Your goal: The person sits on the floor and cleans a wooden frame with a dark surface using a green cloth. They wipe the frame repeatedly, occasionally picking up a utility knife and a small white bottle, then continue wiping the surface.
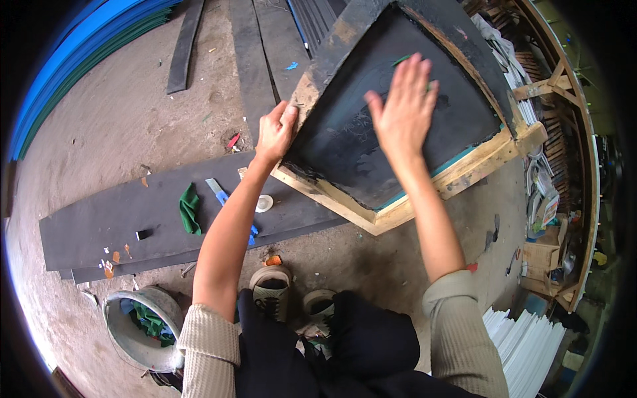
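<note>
A wooden frame [325, 197] with a dark, smudged panel [342, 132] inside it is tilted in front of me. My left hand [273, 136] grips its left edge, the thumb lying along the wood. Over the panel my right hand [405, 109] is spread flat, palm down, fingers stretched out and close together. A green edge [401, 60] shows at the fingertips, and a bit of green shows at the side of the fingers; the rest is hidden under the hand. Below, on a dark board, lie a green cloth [190, 209], a blue-handled blade [216, 190] and a white tape roll [264, 203].
Dark boards [99, 219] lie on the floor. A bucket of green and blue scraps [142, 325] stands at lower left, near my shoes [271, 285]. Blue and green sheets [79, 60] curve along the far left. White strips [524, 345] and a cardboard box [541, 262] are at right.
</note>
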Motion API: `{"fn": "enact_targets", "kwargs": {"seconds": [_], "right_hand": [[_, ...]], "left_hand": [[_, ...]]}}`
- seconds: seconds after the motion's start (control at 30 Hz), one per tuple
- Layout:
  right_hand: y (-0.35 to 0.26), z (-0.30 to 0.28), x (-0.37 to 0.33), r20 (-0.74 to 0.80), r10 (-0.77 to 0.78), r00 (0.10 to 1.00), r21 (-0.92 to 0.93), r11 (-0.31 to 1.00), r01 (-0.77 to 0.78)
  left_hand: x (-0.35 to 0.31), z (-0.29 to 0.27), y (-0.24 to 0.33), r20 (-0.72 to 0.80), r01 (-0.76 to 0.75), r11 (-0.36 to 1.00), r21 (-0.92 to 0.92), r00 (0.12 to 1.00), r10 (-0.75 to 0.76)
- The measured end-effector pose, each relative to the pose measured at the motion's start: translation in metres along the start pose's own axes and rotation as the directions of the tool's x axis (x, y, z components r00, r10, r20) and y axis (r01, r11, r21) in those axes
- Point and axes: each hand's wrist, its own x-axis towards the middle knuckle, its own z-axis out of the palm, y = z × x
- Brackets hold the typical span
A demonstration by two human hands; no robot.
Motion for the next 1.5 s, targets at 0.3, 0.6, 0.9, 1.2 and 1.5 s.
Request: {"fn": "enact_targets", "kwargs": {"seconds": [0.3,0.6,0.9,1.2,1.5], "right_hand": [[0.018,-0.006,0.004,0.004,-0.187,0.982,0.065,0.980,0.186],[-0.018,0.031,-0.103,0.109,-0.818,0.564,0.199,0.574,0.794],[-0.045,0.016,-0.087,0.260,-0.517,0.816,0.291,0.847,0.444],[-0.036,0.017,-0.074,0.154,-0.431,0.889,0.342,0.867,0.361],[-0.022,0.010,-0.081,0.253,-0.426,0.869,0.198,0.902,0.385]], "left_hand": [[-0.002,-0.003,-0.002,-0.027,-0.064,0.998,-0.014,0.998,0.064],[-0.002,0.000,-0.002,0.009,-0.002,0.999,-0.047,1.000,0.002],[-0.002,-0.001,-0.003,0.002,-0.027,1.000,-0.013,1.000,0.027],[-0.002,-0.002,-0.005,-0.073,-0.076,0.997,-0.006,0.994,0.075],[-0.004,-0.005,-0.005,-0.074,-0.049,0.999,-0.008,0.996,0.049]]}}
